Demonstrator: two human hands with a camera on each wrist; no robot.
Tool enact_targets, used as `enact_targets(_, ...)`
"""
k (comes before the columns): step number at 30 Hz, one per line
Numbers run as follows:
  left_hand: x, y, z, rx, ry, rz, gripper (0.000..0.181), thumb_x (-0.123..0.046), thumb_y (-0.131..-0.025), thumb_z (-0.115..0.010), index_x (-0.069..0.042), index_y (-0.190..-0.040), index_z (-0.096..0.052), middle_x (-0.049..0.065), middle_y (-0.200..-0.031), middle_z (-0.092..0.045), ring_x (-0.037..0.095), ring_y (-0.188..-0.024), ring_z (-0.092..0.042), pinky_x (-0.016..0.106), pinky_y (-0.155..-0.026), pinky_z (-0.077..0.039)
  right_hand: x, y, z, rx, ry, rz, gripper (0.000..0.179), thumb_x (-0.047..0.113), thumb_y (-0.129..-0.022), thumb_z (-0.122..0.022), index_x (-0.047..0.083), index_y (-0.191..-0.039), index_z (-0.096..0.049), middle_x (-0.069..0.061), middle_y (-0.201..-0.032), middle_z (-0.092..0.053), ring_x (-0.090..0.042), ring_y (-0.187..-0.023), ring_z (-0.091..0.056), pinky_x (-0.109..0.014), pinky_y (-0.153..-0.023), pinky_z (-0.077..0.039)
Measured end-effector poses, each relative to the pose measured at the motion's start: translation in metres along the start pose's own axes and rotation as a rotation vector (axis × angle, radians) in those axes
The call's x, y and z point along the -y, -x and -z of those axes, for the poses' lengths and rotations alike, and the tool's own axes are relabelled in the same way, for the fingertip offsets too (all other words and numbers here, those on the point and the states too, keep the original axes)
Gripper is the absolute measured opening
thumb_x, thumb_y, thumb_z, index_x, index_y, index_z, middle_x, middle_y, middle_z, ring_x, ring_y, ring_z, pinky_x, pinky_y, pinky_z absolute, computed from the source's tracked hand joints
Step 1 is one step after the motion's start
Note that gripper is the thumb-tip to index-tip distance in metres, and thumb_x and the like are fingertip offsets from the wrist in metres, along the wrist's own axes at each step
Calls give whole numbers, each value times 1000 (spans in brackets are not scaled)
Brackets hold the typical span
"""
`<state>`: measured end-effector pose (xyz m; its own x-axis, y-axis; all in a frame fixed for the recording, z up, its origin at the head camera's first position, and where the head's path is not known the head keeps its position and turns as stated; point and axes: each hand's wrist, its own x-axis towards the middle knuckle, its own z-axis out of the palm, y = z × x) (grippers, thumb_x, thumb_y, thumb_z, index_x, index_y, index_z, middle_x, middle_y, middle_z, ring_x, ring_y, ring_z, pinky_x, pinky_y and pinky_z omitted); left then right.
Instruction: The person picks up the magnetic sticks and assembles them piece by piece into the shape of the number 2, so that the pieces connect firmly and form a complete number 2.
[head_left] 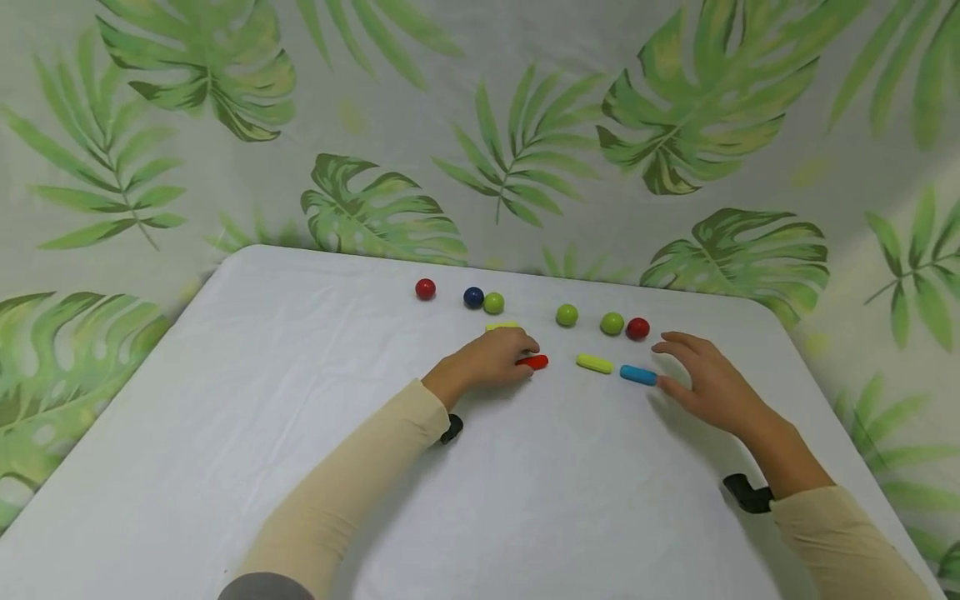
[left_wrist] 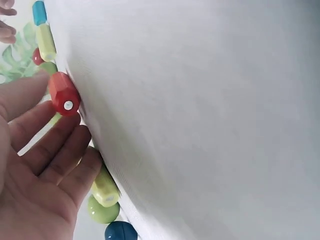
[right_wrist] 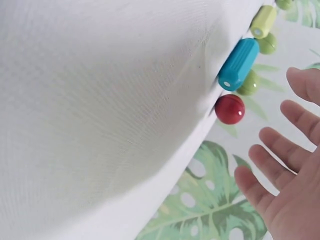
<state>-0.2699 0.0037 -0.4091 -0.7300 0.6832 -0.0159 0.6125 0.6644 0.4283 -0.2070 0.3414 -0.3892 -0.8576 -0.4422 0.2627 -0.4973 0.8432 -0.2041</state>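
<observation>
A short faceted red stick (head_left: 533,362) with a white dot on its end lies at my left hand (head_left: 495,358). In the left wrist view, the thumb and index finger pinch that red stick (left_wrist: 64,93), the other fingers stretched beside it. Partly hidden behind the left hand is a yellow stick (head_left: 501,326). My right hand (head_left: 708,383) hovers with its fingers spread and holds nothing. A blue stick (head_left: 638,375) is nearest to it, and the right wrist view shows a gap between hand and blue stick (right_wrist: 239,65). Left of the blue one lies another yellow stick (head_left: 595,363).
Behind the sticks runs a loose row of balls: a red ball (head_left: 425,289), a dark blue ball (head_left: 473,297), green balls (head_left: 567,315) and a second red ball (head_left: 638,328). The white table (head_left: 247,400) ends at a leaf-patterned cloth (head_left: 517,158).
</observation>
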Motion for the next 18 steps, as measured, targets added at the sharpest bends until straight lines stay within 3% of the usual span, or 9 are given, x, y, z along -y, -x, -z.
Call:
enact_targets(13, 0, -7, 6, 13, -37, 38, 32, -22, -93, -67, -10, -124, -69, 4, -114, -67, 15, -101, -59, 28, -94, -50, -10, -8, 2, 41, -25, -45, 44, 11, -88, -71, -1, -127, -57, -28, -137, -52, -49, -126, -45, -67, -102, -37)
enact_targets(18, 3, -9, 6, 19, -34, 36, 32, -23, -93, -67, -12, -123, -70, 3, -114, -67, 15, -102, -59, 27, -95, -50, -17, -16, 8, 75, -64, -102, 43, 13, -91, -68, -2, -130, -55, -29, -138, -51, -50, -129, -43, -68, -104, -35)
